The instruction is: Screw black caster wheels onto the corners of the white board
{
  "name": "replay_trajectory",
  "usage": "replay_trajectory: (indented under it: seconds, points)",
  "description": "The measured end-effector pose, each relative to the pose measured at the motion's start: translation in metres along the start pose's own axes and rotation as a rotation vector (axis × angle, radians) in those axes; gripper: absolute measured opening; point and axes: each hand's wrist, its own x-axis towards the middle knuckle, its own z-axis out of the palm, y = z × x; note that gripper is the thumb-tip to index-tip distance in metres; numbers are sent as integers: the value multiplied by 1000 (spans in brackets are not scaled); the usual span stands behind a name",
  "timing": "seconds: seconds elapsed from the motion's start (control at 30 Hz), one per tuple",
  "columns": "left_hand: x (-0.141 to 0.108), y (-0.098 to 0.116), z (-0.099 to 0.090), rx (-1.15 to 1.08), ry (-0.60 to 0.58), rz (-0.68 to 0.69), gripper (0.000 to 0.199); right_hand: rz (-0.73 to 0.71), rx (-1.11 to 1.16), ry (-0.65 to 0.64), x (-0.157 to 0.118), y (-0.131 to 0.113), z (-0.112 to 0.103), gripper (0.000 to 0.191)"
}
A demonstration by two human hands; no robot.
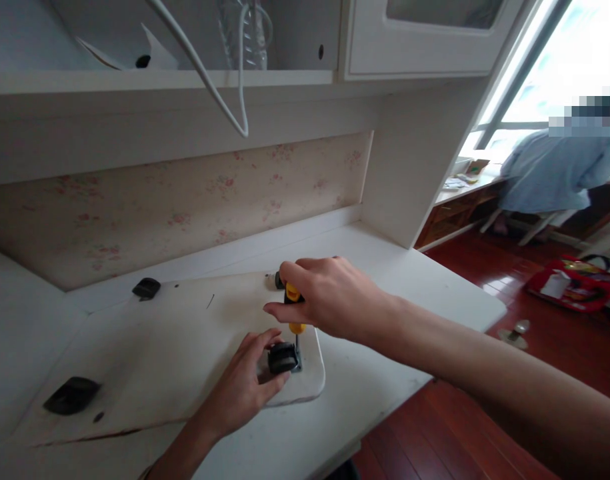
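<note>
A yellow and black screwdriver (295,328) stands upright in my right hand (329,293), its fingers wrapped round the handle. The shaft reaches down to the mounting plate of a black caster wheel (283,358). My left hand (239,380) grips that caster between thumb and fingers at the near right corner of a white board (185,347). Partly hidden behind my right hand is another dark caster (279,280). At the board's left end sit two black fittings, one at the far corner (147,288) and one at the near corner (72,395).
The board lies on a white desk (385,267) under a shelf (285,79), from which a white cable (209,87) hangs. A side panel (415,153) rises at the right. Beyond, a person (545,167) sits by the window; a red basket (575,287) is on the floor.
</note>
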Motion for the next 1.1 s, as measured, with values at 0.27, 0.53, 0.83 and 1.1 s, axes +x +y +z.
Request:
replay_trajectory:
  seconds: [0.27, 0.53, 0.83, 1.1]
  points:
    - [0, 5, -4, 24, -9, -17, 56, -127, 512, -276, -7, 10, -31, 37]
    - [0, 2, -2, -5, -27, -18, 58, -38, 205, -46, 1, 7, -9, 38]
    - [0, 4, -4, 12, 7, -8, 57, 93, -36, -55, -4, -4, -13, 51]
    - [-2, 0, -3, -17, -15, -43, 57, -50, 480, -341, -5, 18, -28, 39]
